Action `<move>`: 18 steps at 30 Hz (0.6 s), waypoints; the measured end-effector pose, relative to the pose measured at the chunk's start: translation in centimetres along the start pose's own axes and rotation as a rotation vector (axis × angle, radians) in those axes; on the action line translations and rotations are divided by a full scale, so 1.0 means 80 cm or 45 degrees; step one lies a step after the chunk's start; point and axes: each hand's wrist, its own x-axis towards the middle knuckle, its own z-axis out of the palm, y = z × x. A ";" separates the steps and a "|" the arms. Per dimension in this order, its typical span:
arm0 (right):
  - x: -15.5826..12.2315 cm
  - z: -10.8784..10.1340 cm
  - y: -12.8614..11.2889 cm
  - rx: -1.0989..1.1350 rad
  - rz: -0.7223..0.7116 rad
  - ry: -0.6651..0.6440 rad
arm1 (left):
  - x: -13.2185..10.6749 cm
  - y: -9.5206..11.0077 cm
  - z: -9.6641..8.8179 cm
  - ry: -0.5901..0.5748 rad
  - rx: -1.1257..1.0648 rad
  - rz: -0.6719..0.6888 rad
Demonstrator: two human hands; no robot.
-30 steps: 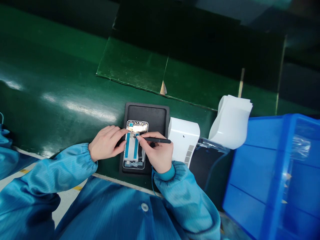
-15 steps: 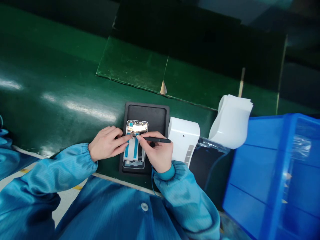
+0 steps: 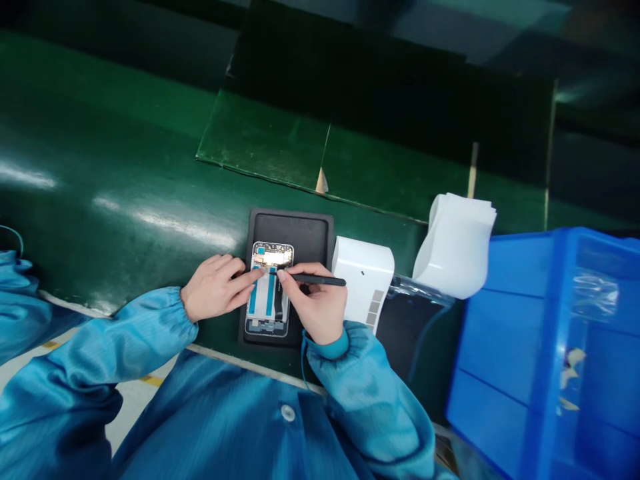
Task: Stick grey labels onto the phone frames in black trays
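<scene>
Worker's view, nearest features first. The right hand (image 3: 320, 308) pinches a slim, black, pen-shaped tool (image 3: 326, 281) between thumb and fingers. The left hand (image 3: 214, 288) is loosely spread, its index finger reaching over an opened, silver-rimmed rectangular phone (image 3: 262, 301); whether it presses down cannot be told. The phone, with 2 blue strips (image 3: 271, 297) exposed, lies toward the lower left of a shallow black rectangular tray (image 3: 303, 230) on the glossy green table (image 3: 150, 260). Principal hazard: the tool's tip sits just beside the left fingertip, so a slip could jab the finger or scratch the bright circuitry above the strips. The tray is larger than the phone; an uneven push might slide or turn it. Farther right, a smooth, curved white sheet (image 3: 361, 267) stands near the right hand, where a careless wrist could knock it.
</scene>
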 end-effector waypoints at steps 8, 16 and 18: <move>0.004 0.002 0.000 0.102 0.010 0.025 | 0.002 -0.012 -0.007 -0.153 -0.032 0.016; 0.006 0.003 0.006 0.171 -0.009 0.072 | -0.004 -0.013 -0.012 -0.160 0.080 0.020; 0.007 0.004 0.007 0.203 -0.016 0.074 | -0.005 -0.012 -0.014 -0.135 0.080 0.006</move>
